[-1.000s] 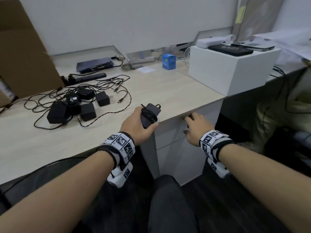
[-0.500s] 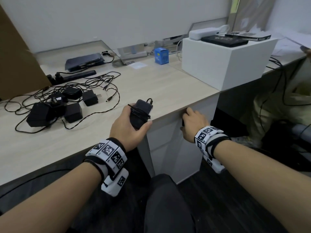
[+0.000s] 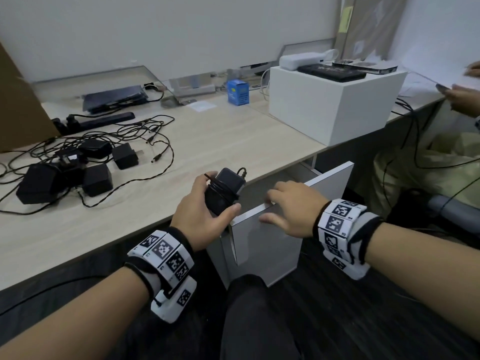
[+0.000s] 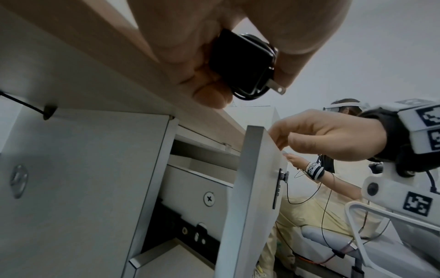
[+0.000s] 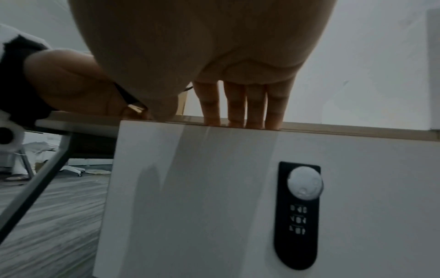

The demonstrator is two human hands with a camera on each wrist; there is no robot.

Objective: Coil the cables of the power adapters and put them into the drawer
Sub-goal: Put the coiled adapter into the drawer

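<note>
My left hand (image 3: 217,201) grips a black power adapter (image 3: 230,179) with its cable wound round the body, just above the desk's front edge. The left wrist view shows the adapter (image 4: 243,64) from below, with one metal prong sticking out. My right hand (image 3: 281,203) hooks its fingers (image 5: 238,105) over the top edge of the white drawer front (image 3: 270,245), thumb on the outer face. The drawer stands pulled out under the desk. Several more black adapters (image 3: 70,172) lie in tangled cables on the desk at left.
A white box (image 3: 335,105) with devices on top stands at the desk's right. A blue carton (image 3: 237,92) and a flat dark device (image 3: 114,98) sit near the wall. The drawer front carries a black combination lock (image 5: 297,212). Another person's hands (image 3: 465,94) work at far right.
The drawer has slid out from under the desk toward me, with my right hand on its top edge. My left hand still holds the coiled adapter near the desk edge.
</note>
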